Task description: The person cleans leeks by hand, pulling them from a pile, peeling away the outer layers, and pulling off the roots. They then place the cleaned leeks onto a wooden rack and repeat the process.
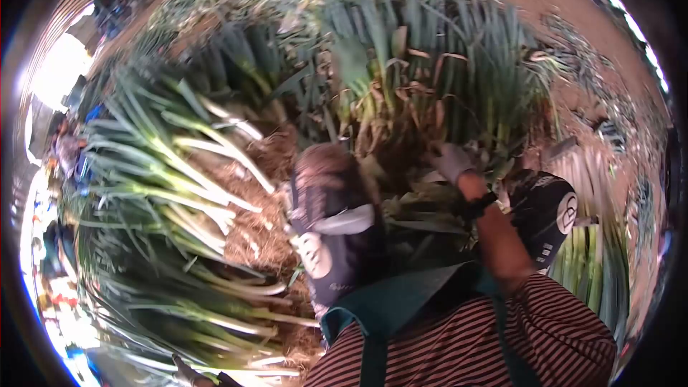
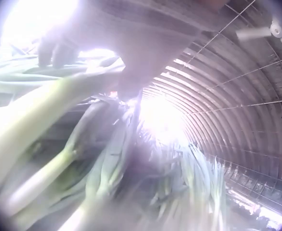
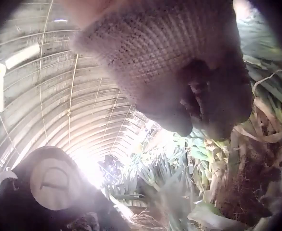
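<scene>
My gloved left hand [image 1: 190, 371] is low at the left edge of the head view, over a pile of leeks [image 1: 208, 204] with white shafts and long green leaves. In the left wrist view, its fingers and thumb close around a thick pale leek [image 2: 40, 108]. My gloved right hand [image 1: 453, 161] is in front of a row of upright leeks [image 1: 401, 93] with dry brown leaves and roots. Its fingers are loosely curled in the right wrist view, with nothing visible between them. The rooty leek bases [image 3: 239, 187] show just beyond its fingertips.
Loose roots and trimmings [image 1: 269, 204] lie beside the left pile. Cut leaves [image 1: 430, 208] lie between my knees, which wear dark trousers [image 1: 340, 236]. More leeks [image 1: 591, 265] are stacked at the right. A ribbed tunnel roof [image 2: 246, 96] arches overhead.
</scene>
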A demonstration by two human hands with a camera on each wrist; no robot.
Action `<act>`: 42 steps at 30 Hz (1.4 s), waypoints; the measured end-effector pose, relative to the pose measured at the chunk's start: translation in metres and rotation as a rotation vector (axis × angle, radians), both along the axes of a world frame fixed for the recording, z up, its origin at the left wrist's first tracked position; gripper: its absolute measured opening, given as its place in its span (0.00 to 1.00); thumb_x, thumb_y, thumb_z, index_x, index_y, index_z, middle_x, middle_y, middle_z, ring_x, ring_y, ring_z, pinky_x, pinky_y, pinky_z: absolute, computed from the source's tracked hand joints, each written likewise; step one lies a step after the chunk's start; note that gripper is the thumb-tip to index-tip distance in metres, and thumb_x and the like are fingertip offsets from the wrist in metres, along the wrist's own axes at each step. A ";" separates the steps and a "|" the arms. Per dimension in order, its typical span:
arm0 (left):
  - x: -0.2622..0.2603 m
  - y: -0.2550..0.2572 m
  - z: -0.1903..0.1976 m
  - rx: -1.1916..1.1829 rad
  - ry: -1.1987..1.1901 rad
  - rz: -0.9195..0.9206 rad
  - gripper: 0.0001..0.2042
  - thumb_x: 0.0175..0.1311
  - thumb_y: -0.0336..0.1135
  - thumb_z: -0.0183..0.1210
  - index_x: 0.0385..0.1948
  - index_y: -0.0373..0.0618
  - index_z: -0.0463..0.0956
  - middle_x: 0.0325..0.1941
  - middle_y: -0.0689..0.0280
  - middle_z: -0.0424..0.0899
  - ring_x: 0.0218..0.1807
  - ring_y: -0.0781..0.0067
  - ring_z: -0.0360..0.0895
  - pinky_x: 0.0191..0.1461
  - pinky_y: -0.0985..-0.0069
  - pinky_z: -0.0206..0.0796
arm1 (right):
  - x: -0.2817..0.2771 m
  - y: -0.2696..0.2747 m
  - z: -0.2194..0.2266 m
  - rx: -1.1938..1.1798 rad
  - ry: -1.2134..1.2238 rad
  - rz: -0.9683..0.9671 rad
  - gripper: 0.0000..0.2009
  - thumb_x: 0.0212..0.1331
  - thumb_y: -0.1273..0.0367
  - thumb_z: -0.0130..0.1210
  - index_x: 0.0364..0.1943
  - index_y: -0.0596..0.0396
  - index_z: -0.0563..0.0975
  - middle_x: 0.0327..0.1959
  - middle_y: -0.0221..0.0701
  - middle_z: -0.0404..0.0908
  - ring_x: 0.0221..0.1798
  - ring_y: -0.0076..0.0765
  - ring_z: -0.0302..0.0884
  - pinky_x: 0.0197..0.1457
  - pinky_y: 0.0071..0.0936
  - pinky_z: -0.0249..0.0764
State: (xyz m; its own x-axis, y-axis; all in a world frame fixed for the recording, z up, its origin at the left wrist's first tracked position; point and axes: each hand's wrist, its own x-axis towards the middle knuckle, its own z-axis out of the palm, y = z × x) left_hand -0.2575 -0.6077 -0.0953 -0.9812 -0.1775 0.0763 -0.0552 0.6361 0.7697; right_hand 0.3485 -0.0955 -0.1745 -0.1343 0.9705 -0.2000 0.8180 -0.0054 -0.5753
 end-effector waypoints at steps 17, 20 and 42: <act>0.287 0.512 0.099 0.670 -0.325 -1.665 0.13 0.62 0.25 0.60 0.48 0.39 0.76 0.44 0.66 0.82 0.45 0.79 0.77 0.51 0.81 0.68 | 0.031 -0.033 -0.129 -0.363 0.437 0.406 0.18 0.67 0.61 0.48 0.53 0.57 0.75 0.47 0.41 0.79 0.50 0.42 0.76 0.55 0.33 0.70; 0.290 0.523 0.073 0.511 -0.396 -1.642 0.12 0.61 0.23 0.60 0.47 0.36 0.75 0.42 0.65 0.83 0.43 0.78 0.78 0.50 0.82 0.69 | 0.060 -0.016 -0.140 -0.387 0.737 -0.483 0.17 0.66 0.60 0.50 0.49 0.59 0.77 0.37 0.36 0.81 0.38 0.36 0.79 0.45 0.29 0.74; 0.269 0.510 0.099 0.427 -0.667 -1.383 0.15 0.62 0.27 0.57 0.50 0.32 0.75 0.43 0.54 0.83 0.45 0.65 0.79 0.55 0.70 0.69 | -0.132 0.106 -0.165 0.142 -0.546 0.371 0.22 0.60 0.63 0.49 0.60 0.52 0.69 0.66 0.49 0.63 0.54 0.53 0.75 0.49 0.51 0.74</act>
State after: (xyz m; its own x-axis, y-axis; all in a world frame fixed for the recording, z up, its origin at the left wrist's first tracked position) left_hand 0.0111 -0.0974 0.0036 -0.2331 0.9440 -0.2337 -0.0293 0.2334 0.9719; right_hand 0.2165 0.0104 -0.3395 -0.3797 0.9015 -0.2078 0.9246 0.3771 -0.0534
